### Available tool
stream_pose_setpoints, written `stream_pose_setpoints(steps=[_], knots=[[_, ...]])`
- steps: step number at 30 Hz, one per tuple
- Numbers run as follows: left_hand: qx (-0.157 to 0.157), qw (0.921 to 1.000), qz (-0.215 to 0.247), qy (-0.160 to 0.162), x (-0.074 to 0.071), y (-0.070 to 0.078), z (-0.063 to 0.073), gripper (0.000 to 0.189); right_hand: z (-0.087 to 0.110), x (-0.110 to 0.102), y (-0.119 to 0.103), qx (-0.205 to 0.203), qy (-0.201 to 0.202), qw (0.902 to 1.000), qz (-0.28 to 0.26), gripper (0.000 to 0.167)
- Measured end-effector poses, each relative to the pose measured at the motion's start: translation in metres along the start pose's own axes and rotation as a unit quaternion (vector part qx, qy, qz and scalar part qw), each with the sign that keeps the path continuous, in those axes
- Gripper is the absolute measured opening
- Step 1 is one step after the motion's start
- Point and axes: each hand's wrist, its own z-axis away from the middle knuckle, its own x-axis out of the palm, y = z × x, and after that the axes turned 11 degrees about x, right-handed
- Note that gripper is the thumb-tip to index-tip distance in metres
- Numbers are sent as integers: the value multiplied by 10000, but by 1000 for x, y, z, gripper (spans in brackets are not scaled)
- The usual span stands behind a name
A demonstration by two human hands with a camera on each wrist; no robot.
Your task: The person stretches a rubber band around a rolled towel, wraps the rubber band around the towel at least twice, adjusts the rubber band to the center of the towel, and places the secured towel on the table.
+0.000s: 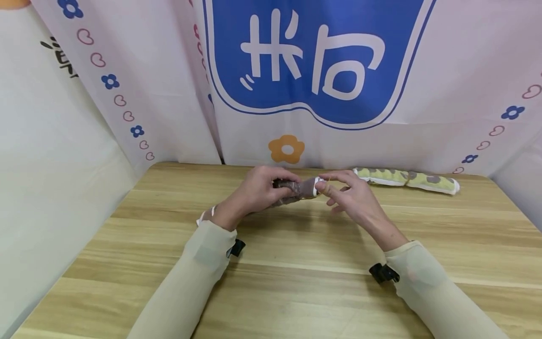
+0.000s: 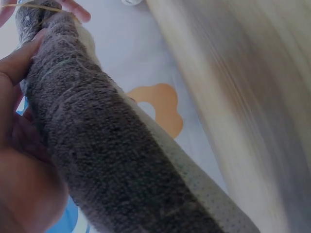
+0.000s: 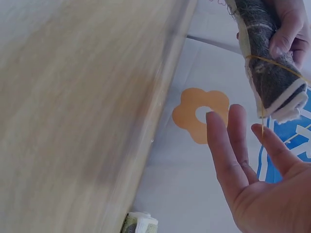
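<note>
A rolled grey-brown towel [image 2: 107, 121] with a white edge lies slantwise through my left hand [image 1: 264, 188]. The left fingers and thumb grip it near its right end, and its other end shows beyond the left wrist. A thin yellowish rubber band [image 3: 272, 61] crosses the towel near that right end. Fingers of my right hand [image 1: 357, 195] stretch the band past the white-edged tip, with the other fingers spread apart in the right wrist view.
Behind the right hand, a green and white patterned roll [image 1: 427, 181] with a band round its middle lies along the back of the wooden table [image 1: 288, 292]. A printed cloth [image 1: 169, 94] hangs right behind the table.
</note>
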Motion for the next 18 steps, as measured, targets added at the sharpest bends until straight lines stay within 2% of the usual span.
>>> stream_pose_setpoints(steps=[6, 9, 14, 18], knots=[[337, 9959, -693, -464, 0, 0, -1, 21, 0, 1, 0, -210, 360, 9987, 306, 57], [455, 9922, -933, -688, 2, 2, -1, 23, 0, 2, 0, -235, 353, 9982, 432, 56], [457, 9869, -1169, -1015, 7, 5, -2, 24, 1, 4, 2, -198, 301, 9973, 645, 59], [526, 9824, -1413, -1105, 12, 5, -3, 24, 0, 6, 3, -496, 271, 9921, 1124, 55]])
